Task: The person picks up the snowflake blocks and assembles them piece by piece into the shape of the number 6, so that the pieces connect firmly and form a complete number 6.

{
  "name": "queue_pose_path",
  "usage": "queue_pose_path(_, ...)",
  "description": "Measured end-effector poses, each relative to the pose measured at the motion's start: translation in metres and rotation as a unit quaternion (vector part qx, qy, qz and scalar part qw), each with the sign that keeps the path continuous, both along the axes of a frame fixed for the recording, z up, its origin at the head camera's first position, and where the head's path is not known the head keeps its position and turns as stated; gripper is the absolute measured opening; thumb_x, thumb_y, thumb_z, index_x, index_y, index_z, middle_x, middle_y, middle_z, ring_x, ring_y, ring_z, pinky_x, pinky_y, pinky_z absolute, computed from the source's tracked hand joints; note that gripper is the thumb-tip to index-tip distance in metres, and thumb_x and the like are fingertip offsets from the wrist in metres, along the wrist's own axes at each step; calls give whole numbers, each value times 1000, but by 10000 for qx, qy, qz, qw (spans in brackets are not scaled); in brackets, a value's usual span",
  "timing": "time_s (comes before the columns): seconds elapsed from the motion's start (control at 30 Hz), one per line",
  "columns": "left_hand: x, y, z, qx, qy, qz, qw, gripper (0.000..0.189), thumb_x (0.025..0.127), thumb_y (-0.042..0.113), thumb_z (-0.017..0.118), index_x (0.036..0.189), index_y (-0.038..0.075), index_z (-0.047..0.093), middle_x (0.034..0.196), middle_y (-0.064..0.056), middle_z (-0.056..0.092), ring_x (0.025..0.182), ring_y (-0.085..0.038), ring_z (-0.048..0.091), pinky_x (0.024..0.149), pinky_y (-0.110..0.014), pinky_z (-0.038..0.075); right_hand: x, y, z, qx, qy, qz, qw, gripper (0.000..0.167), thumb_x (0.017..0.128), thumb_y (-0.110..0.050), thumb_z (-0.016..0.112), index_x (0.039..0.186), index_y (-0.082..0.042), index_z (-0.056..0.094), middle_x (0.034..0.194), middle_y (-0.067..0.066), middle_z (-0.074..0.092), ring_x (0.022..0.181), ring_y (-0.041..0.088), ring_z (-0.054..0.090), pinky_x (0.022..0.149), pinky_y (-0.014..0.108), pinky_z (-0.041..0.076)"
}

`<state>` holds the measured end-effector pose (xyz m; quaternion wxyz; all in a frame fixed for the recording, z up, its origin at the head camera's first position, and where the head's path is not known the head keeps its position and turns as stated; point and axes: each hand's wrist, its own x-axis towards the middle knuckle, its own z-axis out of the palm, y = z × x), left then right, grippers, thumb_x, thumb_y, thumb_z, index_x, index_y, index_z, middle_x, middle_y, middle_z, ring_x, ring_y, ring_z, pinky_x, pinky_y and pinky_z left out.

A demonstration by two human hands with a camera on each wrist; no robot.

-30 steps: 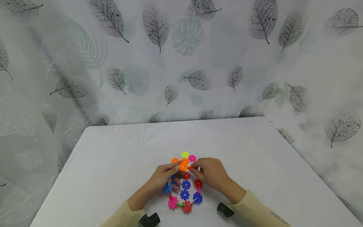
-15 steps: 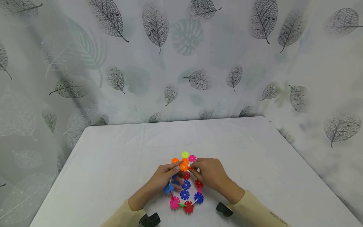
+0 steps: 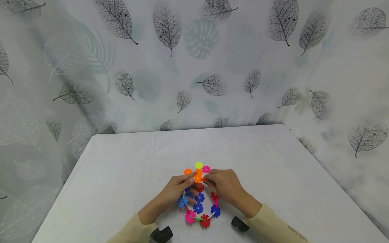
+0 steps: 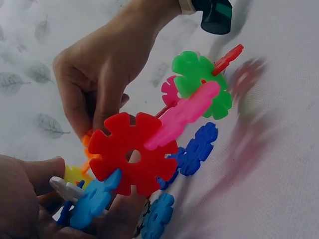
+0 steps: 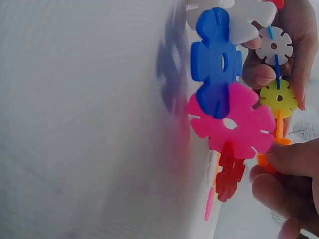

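Observation:
A loop of slotted plastic snowflake discs, joined edge to edge, hangs between my two hands. Its lower end carries a pink disc (image 3: 190,217), a red disc (image 3: 205,221) and a blue disc (image 3: 215,211). My left hand (image 3: 176,189) holds the upper left of the loop, its thumb and fingers around the discs near a yellow disc (image 5: 287,93). With thumb and fingertips my right hand (image 3: 225,185) pinches an orange disc (image 5: 264,162) at the top of the loop. A large red disc (image 4: 107,159) partly hides the left fingers in the left wrist view.
Loose discs lie on the white table (image 3: 136,158) behind and beneath the loop, among them a yellow-green disc (image 3: 199,165), a pink one (image 3: 206,169) and a blue one (image 3: 198,208). A leaf-patterned curtain (image 3: 228,67) stands behind the table.
The lower part of the loop has swung slightly to the right. Both hands stay almost in place and keep their hold; the loose discs have not moved.

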<state>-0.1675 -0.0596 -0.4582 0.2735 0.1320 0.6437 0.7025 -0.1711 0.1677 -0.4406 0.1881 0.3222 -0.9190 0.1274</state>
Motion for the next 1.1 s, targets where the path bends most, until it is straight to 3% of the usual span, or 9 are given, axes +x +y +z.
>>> queue_pose_path(0.2, 1, 0, -1, -129, -113, 24, 9998, 51, 108, 31, 49, 153, 8, 45, 118, -22, 67, 80, -32, 74, 75, -37, 61, 0, 0, 1, 50, -48, 35, 10000, 11, 84, -25, 85, 92, -17, 81, 83, -7, 75, 75, 9, 71, 68, 25, 58)
queue_pose_path(0.37, 1, -1, -4, -112, -76, 43, 9999, 52, 107, 33, 51, 153, 9, 45, 118, -21, 68, 85, -34, 74, 76, -39, 60, 0, 5, 4, -164, -736, -179, 9970, 16, 87, -32, 82, 96, -18, 82, 81, -11, 73, 67, 3, 63, 62, 20, 52)
queue_pose_path(0.5, 0, -3, -6, -104, -148, 110, 9998, 51, 107, 34, 51, 152, 9, 47, 117, -21, 68, 85, -32, 74, 76, -39, 60, -1, 12, 5, -676, -1456, -342, 9864, 25, 92, -39, 75, 102, -18, 82, 85, -15, 73, 69, -2, 59, 62, 21, 50)
queue_pose_path(0.6, 0, -3, -7, -108, -199, 179, 9996, 49, 108, 32, 51, 151, 10, 49, 117, -21, 67, 85, -30, 73, 76, -39, 60, -2, 19, 4, -1045, -1747, -544, 9776, 28, 95, -43, 70, 105, -20, 82, 88, -17, 73, 72, -3, 60, 63, 22, 50)
queue_pose_path(0.77, -1, -3, -6, -213, -295, 312, 9989, 49, 107, 33, 51, 151, 9, 49, 116, -20, 68, 82, -29, 73, 75, -38, 61, -6, 32, 3, -1459, -1955, -748, 9669, 34, 99, -47, 62, 109, -19, 80, 86, -17, 72, 71, -1, 62, 67, 26, 52)
queue_pose_path(1.1, -2, -3, 0, -285, -283, 379, 9985, 50, 109, 30, 48, 152, 5, 46, 119, -18, 67, 84, -28, 72, 78, -40, 60, -8, 42, -2, -1625, -2239, -1267, 9526, 23, 97, -34, 69, 111, -19, 79, 85, -18, 71, 68, 0, 61, 66, 28, 51)
